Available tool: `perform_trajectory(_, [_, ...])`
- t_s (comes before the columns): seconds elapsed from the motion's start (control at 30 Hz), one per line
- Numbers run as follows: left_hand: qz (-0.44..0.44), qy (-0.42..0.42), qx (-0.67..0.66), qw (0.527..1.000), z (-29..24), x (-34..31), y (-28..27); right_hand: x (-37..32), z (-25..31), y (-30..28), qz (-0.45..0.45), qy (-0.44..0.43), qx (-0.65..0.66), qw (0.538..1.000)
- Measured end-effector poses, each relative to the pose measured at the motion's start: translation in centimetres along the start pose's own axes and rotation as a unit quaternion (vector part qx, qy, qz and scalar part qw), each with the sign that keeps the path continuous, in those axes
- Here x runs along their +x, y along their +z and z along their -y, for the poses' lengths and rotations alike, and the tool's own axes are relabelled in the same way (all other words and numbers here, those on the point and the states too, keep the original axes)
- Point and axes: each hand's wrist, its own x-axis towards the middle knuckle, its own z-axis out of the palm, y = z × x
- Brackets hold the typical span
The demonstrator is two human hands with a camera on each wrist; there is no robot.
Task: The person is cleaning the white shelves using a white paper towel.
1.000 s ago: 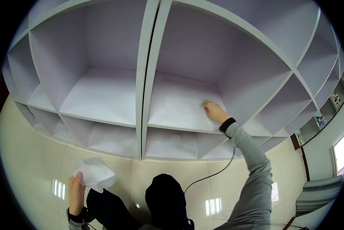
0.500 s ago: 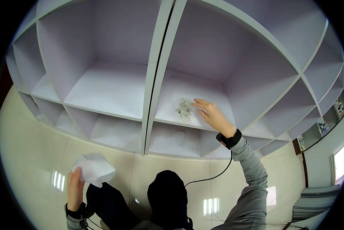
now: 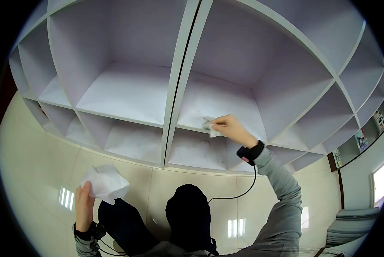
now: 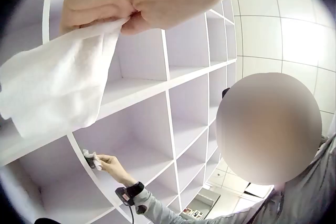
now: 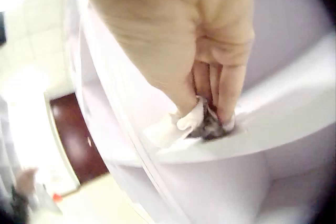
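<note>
My right hand (image 3: 235,129) pinches a crumpled, dirty white wipe (image 3: 210,125) at the front edge of the middle shelf board (image 3: 226,96). The right wrist view shows dark grey smudges on this wipe (image 5: 197,121), bunched between thumb and fingers. Low on the left, my left hand (image 3: 85,207) holds a loose white wipe (image 3: 105,183) by its edge, between thumb and fingers. In the left wrist view that white wipe (image 4: 63,82) hangs spread out and looks clean.
A large white cubby shelf unit (image 3: 172,77) spans the front. Dark marks lie in the lower compartment (image 3: 196,152). A black cable (image 3: 239,196) runs from the right wrist. Shiny tiles cover the floor (image 3: 42,171); grey stacked material (image 3: 352,227) stands at right.
The right hand wiped leftward from the board's right side, opened over the crumpled wipe, then pinched it again at the front edge. The left hand keeps its wipe nearly in place.
</note>
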Motion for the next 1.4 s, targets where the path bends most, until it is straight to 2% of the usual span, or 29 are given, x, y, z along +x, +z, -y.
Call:
perform_trajectory(0.03, [0.000,-0.002,-0.001,1.000,-0.1,0.0,-0.1,-0.8,-0.8,-1.2,0.014,0.049,0.103,0.993])
perform_trajectory(0.07, [0.006,-0.004,0.007,1.000,-0.4,0.1,0.0,-1.6,-0.4,-3.2,0.034,0.155,0.184,0.970])
perform_trajectory(0.1, [0.013,-0.007,0.016,1.000,-0.5,0.2,0.2,-2.2,-1.1,-4.7,0.032,0.159,0.182,0.970])
perform_trajectory(0.17, [0.009,-0.012,0.008,1.000,0.0,0.5,-0.1,-3.3,-2.5,-7.3,-0.017,0.274,0.340,0.900])
perform_trajectory(0.3, [-0.023,-0.001,-0.019,1.000,0.3,0.6,0.8,-4.5,-6.5,-9.7,-0.061,0.316,0.336,0.885])
perform_trajectory(0.33, [-0.020,-0.001,-0.019,1.000,0.2,0.6,1.0,-4.6,-7.3,-9.8,-0.054,0.318,0.279,0.905])
perform_trajectory(0.37, [-0.008,0.000,-0.021,1.000,0.2,0.6,1.1,-4.8,-8.0,-9.9,-0.046,0.319,0.221,0.920])
perform_trajectory(0.4, [0.003,0.002,-0.022,1.000,0.1,0.6,1.3,-5.0,-8.8,-9.9,-0.047,0.320,0.221,0.920])
perform_trajectory(0.43, [0.004,0.002,-0.021,1.000,0.2,0.6,1.3,-4.8,-8.5,-9.2,-0.088,0.292,0.052,0.951])
perform_trajectory(0.47, [0.005,-0.004,-0.017,1.000,0.2,0.5,1.2,-4.5,-8.2,-8.5,-0.126,0.253,-0.118,0.952])
perform_trajectory(0.5, [0.004,-0.008,-0.013,1.000,0.2,0.5,1.1,-4.5,-8.0,-7.9,-0.126,0.253,-0.117,0.952])
perform_trajectory(0.57, [0.014,-0.007,-0.008,1.000,-0.3,0.3,1.4,-4.8,-7.1,-6.4,-0.220,0.077,-0.261,0.937])
perform_trajectory(0.63, [0.023,-0.007,-0.003,1.000,-0.4,0.3,1.5,-5.5,-5.5,-5.2,-0.231,0.066,-0.252,0.937])
perform_trajectory(0.73, [0.005,-0.006,-0.004,1.000,-0.1,0.4,1.3,-6.9,-4.7,-3.9,-0.174,-0.005,-0.283,0.943])
perform_trajectory(0.87, [0.012,-0.002,-0.002,1.000,0.3,1.1,0.7,-8.0,-5.3,-3.9,-0.162,0.014,-0.250,0.954])
perform_trajectory(0.93, [0.030,-0.002,-0.004,1.000,0.1,1.2,0.8,-7.6,-6.3,-5.0,-0.109,0.066,-0.091,0.988])
perform_trajectory(0.97, [0.034,-0.001,-0.006,0.999,-0.1,1.2,1.0,-7.7,-6.3,-5.5,-0.110,0.067,-0.091,0.988])
perform_trajectory(1.03, [0.038,0.001,-0.008,0.999,-0.2,1.1,1.4,-7.9,-5.7,-6.4,-0.024,0.089,-0.076,0.993])
perform_trajectory(1.13, [0.023,0.006,-0.012,1.000,-0.1,1.1,1.8,-7.9,-2.8,-6.3,-0.028,0.063,-0.110,0.992])
perform_trajectory(1.4, [0.053,0.001,0.003,0.999,-0.5,1.7,2.0,-7.6,-5.0,-6.0,-0.072,0.070,-0.157,0.982])
